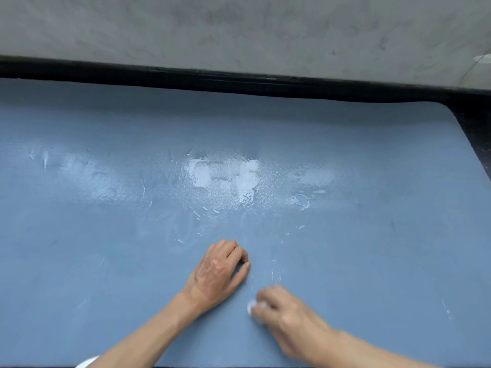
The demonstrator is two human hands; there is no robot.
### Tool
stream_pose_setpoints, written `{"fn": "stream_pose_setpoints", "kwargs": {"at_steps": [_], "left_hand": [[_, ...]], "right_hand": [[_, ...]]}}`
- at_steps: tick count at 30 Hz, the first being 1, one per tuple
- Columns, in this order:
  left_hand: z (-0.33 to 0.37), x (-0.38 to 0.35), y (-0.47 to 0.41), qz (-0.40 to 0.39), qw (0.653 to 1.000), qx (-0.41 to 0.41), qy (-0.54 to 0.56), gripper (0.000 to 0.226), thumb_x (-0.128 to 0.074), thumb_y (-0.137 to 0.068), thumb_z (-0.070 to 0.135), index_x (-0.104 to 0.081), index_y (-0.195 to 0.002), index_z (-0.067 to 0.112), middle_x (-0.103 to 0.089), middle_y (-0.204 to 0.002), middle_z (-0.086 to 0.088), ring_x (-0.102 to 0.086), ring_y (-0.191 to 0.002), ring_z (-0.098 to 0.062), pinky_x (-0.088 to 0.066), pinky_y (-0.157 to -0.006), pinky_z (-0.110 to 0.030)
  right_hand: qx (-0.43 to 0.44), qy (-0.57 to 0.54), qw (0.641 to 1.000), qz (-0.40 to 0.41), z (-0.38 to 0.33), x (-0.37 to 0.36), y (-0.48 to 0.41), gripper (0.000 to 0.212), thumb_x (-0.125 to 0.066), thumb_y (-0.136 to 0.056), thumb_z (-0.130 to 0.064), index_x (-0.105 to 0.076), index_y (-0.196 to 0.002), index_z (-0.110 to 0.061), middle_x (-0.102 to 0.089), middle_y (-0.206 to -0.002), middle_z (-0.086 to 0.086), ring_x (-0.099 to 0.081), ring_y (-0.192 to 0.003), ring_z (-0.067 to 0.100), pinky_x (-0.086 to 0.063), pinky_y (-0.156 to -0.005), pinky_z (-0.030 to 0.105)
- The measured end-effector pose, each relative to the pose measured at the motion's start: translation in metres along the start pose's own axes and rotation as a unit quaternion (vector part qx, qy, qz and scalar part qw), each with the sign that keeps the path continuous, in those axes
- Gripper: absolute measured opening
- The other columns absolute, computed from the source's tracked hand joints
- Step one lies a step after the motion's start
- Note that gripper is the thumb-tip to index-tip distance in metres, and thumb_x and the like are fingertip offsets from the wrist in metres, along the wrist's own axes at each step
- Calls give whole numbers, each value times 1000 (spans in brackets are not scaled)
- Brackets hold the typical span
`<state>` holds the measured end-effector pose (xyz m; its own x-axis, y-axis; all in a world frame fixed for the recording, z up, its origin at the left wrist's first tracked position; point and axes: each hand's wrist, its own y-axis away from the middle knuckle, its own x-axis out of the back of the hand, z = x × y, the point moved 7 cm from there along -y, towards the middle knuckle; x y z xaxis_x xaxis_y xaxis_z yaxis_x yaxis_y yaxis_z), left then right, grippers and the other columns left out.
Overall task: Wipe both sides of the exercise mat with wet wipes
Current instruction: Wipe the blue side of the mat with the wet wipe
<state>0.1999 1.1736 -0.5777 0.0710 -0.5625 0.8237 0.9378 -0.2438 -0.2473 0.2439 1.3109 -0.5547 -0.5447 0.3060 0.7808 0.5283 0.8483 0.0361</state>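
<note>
One blue mat (106, 248) lay flat and filled most of the view; its surface was finely textured foam, matt where dry, with one rounded corner showing at 2 o'clock. Three pale, glossy wet patches (225, 176) ran in a row across its middle from 9 to 3 o'clock, the centre one brightest; thin wet streaks trailed down from them toward 6 o'clock.

Two bare hands were on the mat. The left hand (218, 274), at 6 o'clock, rested knuckles-up with its fingers clenched under and nothing seen in it. The right hand (287, 314), at 5 o'clock and blurred, grasped one small bunched white wipe (252, 306) against the mat; the two hands lay near each other but apart.

At 12 o'clock a black strip (239, 83) bordered the mat's far edge; beyond it lay a grey, marbled stone floor (239, 30).
</note>
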Motion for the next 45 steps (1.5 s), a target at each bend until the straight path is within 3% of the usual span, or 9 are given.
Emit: {"fn": "stream_pose_setpoints", "kwargs": {"at_steps": [5,9,17,21,25,32,35,40,45], "left_hand": [[3,-1,-2,-15,1000,-3,-16,17,-50,-91,28,-57,-83,15,-53,-81,1,-45,-74,-17,-36,-70,-27],[3,2,-5,-25,1000,4,-17,16,-49,-92,28,-56,-84,15,-52,-81,1,-45,-74,-17,-37,-70,-26],[5,2,-3,-13,1000,7,-26,17,-48,-91,27,-55,-82,15,-50,-79,2,-43,-72,-16,-35,-70,-25],[7,1,-6,-15,1000,3,-26,18,-49,-91,26,-56,-81,13,-51,-78,0,-43,-72,-17,-35,-69,-27],[4,2,-6,-26,999,11,-25,18,-48,-91,28,-56,-82,15,-50,-79,2,-44,-72,-17,-38,-69,-29],[3,0,-4,-29,999,8,-27,15,-49,-89,27,-55,-83,16,-50,-80,3,-43,-72,-15,-33,-70,-23],[3,-2,-5,-32,999,3,-26,15,-49,-90,27,-55,-83,15,-50,-80,2,-43,-72,-16,-35,-70,-25],[5,0,-4,-36,999,4,-25,16,-49,-91,27,-56,-85,13,-50,-80,1,-46,-72,-19,-38,-70,-29],[3,0,-5,-38,999,12,-30,17,-48,-90,26,-57,-84,12,-51,-80,-2,-47,-72,-21,-38,-70,-31]], "right_hand": [[-56,69,995,47,46,29,-38,30,-46,-96,-7,-57,-124,-13,-44,-122,9,-50,-100,26,-28,-77,23],[-163,97,971,146,83,76,-66,17,-54,-92,-8,-63,-106,-7,-50,-101,13,-50,-83,28,-32,-70,27],[21,1,987,-161,-27,-25,61,35,-35,-104,-28,-43,-135,-14,-38,-132,12,-34,-98,14,-32,-86,31],[-57,30,998,4,40,32,-5,21,-48,-96,-22,-58,-114,-15,-40,-100,-5,-39,-83,14,-40,-76,35],[-168,99,966,168,93,83,-42,20,-48,-92,-22,-62,-95,-9,-49,-86,7,-48,-74,26,-40,-63,30],[27,48,995,-88,3,10,50,32,-37,-102,-31,-51,-129,-21,-42,-127,3,-42,-112,21,-34,-90,29],[-18,105,994,-29,31,44,10,40,-44,-93,-56,-52,-96,-17,-52,-94,-2,-48,-81,12,-42,-81,37],[-148,146,968,142,100,97,-53,40,-33,-92,-31,-65,-99,-7,-52,-89,12,-50,-73,28,-47,-60,37],[-84,75,993,26,35,29,13,48,-20,-93,-39,-59,-109,-18,-50,-100,2,-36,-78,13,-35,-66,29]]}}
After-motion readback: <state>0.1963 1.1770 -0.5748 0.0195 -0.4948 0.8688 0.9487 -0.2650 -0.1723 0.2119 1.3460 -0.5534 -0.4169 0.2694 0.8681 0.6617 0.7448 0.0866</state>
